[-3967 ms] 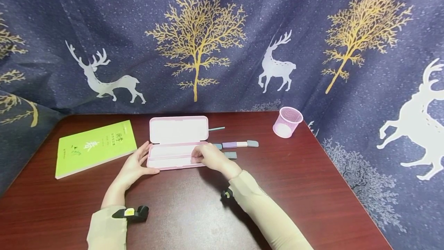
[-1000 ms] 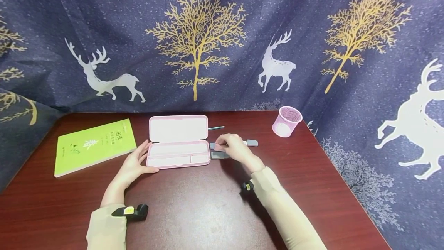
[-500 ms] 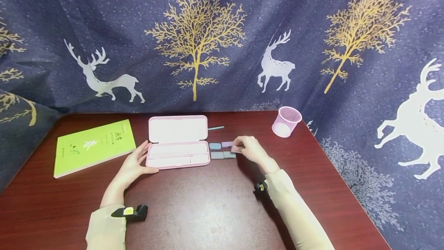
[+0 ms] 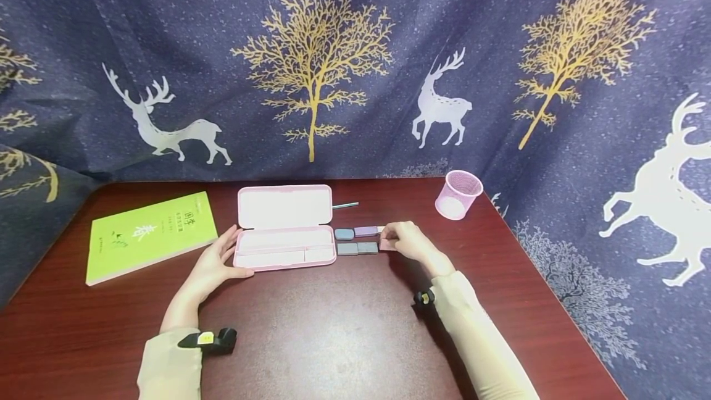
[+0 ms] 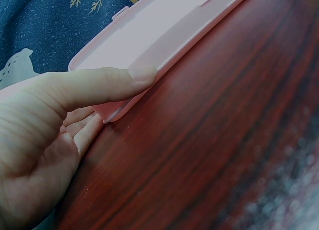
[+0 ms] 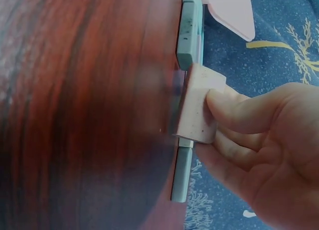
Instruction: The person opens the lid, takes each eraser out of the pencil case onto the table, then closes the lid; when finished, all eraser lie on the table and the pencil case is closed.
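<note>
My left hand [image 4: 213, 267] grips the left end of an open pink pencil case [image 4: 284, 266], thumb along its front wall and fingers round the end in the left wrist view. With my right hand [image 4: 410, 241] I pinch a pink eraser [image 6: 200, 106] between thumb and fingers. It stands at the right end of two grey-green erasers [image 4: 367, 248], near the tabletop. Behind these lie a blue eraser [image 4: 344, 234], a purple eraser [image 4: 365, 231] and a white one, mostly covered by my hand. A grey eraser [image 6: 182, 175] shows in the right wrist view.
A thin teal stick [image 4: 347, 205] pokes out beside the case's raised lid [image 4: 285, 207]. To the left lies a green book [image 4: 152, 236]. A pink mesh pen cup [image 4: 458, 195] stands near the back right edge. A patterned cloth [image 4: 355, 79] hangs behind the table.
From the case's small compartment, my right hand has moved right over the erasers. It now has the pink eraser lowered at the front row's right end. My left hand keeps its place.
</note>
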A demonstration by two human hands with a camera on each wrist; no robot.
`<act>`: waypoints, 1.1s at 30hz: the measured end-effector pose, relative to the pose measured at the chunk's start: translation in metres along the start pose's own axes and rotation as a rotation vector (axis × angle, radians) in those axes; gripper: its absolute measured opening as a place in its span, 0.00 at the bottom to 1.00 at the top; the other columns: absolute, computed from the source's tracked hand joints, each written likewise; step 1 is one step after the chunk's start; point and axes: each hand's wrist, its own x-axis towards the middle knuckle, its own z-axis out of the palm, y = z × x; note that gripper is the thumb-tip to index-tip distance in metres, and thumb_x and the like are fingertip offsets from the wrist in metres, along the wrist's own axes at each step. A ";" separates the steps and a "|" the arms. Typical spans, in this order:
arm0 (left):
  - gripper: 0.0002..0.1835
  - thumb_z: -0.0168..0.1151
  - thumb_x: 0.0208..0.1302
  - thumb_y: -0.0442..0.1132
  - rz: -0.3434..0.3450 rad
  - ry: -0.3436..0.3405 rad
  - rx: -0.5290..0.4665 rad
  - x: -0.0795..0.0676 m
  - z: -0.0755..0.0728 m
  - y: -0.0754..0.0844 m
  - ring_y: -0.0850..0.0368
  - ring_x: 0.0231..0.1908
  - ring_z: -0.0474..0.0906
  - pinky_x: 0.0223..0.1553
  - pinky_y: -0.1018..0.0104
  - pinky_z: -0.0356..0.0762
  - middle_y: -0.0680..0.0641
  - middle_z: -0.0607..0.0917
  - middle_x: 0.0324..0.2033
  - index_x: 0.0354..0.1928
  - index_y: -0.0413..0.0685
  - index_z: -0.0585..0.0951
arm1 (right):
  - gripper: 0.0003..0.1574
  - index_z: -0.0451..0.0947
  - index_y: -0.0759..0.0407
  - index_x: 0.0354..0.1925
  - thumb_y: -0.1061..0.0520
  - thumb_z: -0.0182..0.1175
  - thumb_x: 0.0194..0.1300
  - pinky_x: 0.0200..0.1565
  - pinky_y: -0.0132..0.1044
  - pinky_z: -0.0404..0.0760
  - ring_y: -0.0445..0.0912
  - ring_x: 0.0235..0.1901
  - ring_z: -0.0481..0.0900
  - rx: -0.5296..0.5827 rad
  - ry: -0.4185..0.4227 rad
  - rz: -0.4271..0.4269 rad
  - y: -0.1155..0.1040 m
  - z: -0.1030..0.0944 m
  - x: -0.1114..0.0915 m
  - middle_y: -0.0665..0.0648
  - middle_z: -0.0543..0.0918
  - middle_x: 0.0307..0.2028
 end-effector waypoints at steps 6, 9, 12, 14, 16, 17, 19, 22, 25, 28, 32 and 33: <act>0.65 0.79 0.46 0.38 -0.007 -0.002 -0.008 0.001 0.001 -0.001 0.33 0.73 0.52 0.69 0.49 0.59 0.33 0.52 0.75 0.77 0.39 0.42 | 0.08 0.83 0.63 0.32 0.72 0.61 0.55 0.48 0.45 0.85 0.51 0.40 0.87 -0.025 -0.035 0.007 0.002 0.003 0.001 0.59 0.88 0.33; 0.65 0.79 0.45 0.38 -0.017 -0.005 -0.018 0.001 0.001 -0.001 0.34 0.73 0.52 0.70 0.49 0.59 0.34 0.51 0.75 0.77 0.39 0.42 | 0.06 0.83 0.63 0.33 0.70 0.63 0.56 0.48 0.44 0.85 0.51 0.40 0.87 -0.035 -0.043 0.008 0.002 0.003 0.002 0.58 0.89 0.33; 0.66 0.80 0.45 0.38 -0.021 -0.005 -0.024 0.001 0.001 -0.002 0.34 0.73 0.52 0.70 0.50 0.59 0.34 0.51 0.75 0.77 0.40 0.41 | 0.06 0.83 0.64 0.34 0.69 0.64 0.56 0.48 0.44 0.85 0.51 0.40 0.87 -0.036 -0.044 0.008 0.001 0.004 0.003 0.59 0.89 0.33; 0.66 0.80 0.45 0.38 -0.018 -0.005 -0.022 0.002 0.001 -0.003 0.34 0.73 0.52 0.70 0.50 0.59 0.34 0.51 0.75 0.77 0.40 0.41 | 0.07 0.84 0.65 0.34 0.70 0.63 0.56 0.48 0.45 0.85 0.52 0.40 0.87 -0.040 -0.041 0.008 0.002 0.004 0.003 0.59 0.89 0.34; 0.65 0.79 0.45 0.38 -0.013 -0.005 -0.022 0.001 0.001 -0.003 0.34 0.73 0.52 0.69 0.50 0.59 0.34 0.51 0.75 0.77 0.40 0.42 | 0.08 0.84 0.65 0.35 0.70 0.63 0.56 0.48 0.44 0.85 0.52 0.40 0.87 -0.043 -0.037 0.011 0.002 0.005 0.003 0.60 0.89 0.34; 0.65 0.79 0.45 0.38 -0.011 -0.005 -0.021 0.001 0.001 -0.003 0.34 0.73 0.52 0.69 0.50 0.59 0.34 0.51 0.75 0.77 0.40 0.42 | 0.08 0.84 0.65 0.36 0.70 0.63 0.56 0.48 0.44 0.86 0.52 0.40 0.87 -0.037 -0.036 0.015 0.002 0.005 0.003 0.60 0.89 0.35; 0.65 0.79 0.46 0.38 -0.008 -0.005 -0.019 0.001 0.001 -0.003 0.34 0.73 0.52 0.69 0.50 0.59 0.34 0.51 0.75 0.77 0.40 0.41 | 0.08 0.84 0.66 0.37 0.70 0.64 0.57 0.47 0.44 0.86 0.52 0.40 0.87 -0.020 -0.031 0.023 0.003 0.005 0.003 0.61 0.89 0.35; 0.65 0.79 0.46 0.38 -0.009 -0.004 -0.016 0.001 0.000 -0.003 0.34 0.73 0.52 0.69 0.50 0.59 0.34 0.51 0.75 0.77 0.40 0.41 | 0.07 0.83 0.65 0.37 0.67 0.67 0.57 0.46 0.44 0.86 0.52 0.39 0.87 0.008 -0.023 0.031 0.002 0.005 0.002 0.60 0.88 0.34; 0.65 0.79 0.46 0.38 -0.012 -0.003 -0.013 0.002 0.000 -0.002 0.34 0.73 0.52 0.69 0.50 0.59 0.35 0.51 0.76 0.77 0.41 0.41 | 0.06 0.82 0.64 0.34 0.65 0.69 0.55 0.44 0.43 0.86 0.50 0.37 0.86 0.019 -0.020 0.029 0.001 0.004 0.002 0.58 0.88 0.32; 0.65 0.79 0.46 0.38 -0.008 -0.004 -0.009 0.002 0.001 -0.002 0.35 0.73 0.52 0.69 0.50 0.59 0.35 0.52 0.76 0.77 0.41 0.42 | 0.07 0.83 0.62 0.33 0.65 0.70 0.54 0.43 0.41 0.86 0.48 0.36 0.86 0.015 -0.023 0.027 0.002 0.005 0.001 0.57 0.88 0.31; 0.65 0.79 0.46 0.38 0.001 -0.001 -0.004 0.002 0.000 -0.003 0.35 0.73 0.53 0.69 0.51 0.59 0.34 0.52 0.75 0.77 0.40 0.42 | 0.08 0.83 0.63 0.33 0.67 0.70 0.52 0.43 0.40 0.86 0.47 0.36 0.86 0.021 -0.035 0.027 0.001 0.004 0.002 0.57 0.88 0.32; 0.65 0.79 0.45 0.38 0.001 0.000 -0.003 0.002 0.000 -0.003 0.35 0.73 0.53 0.69 0.51 0.59 0.34 0.52 0.75 0.77 0.40 0.42 | 0.08 0.83 0.63 0.34 0.67 0.70 0.52 0.43 0.40 0.86 0.47 0.36 0.86 0.022 -0.038 0.028 0.001 0.004 0.002 0.57 0.88 0.32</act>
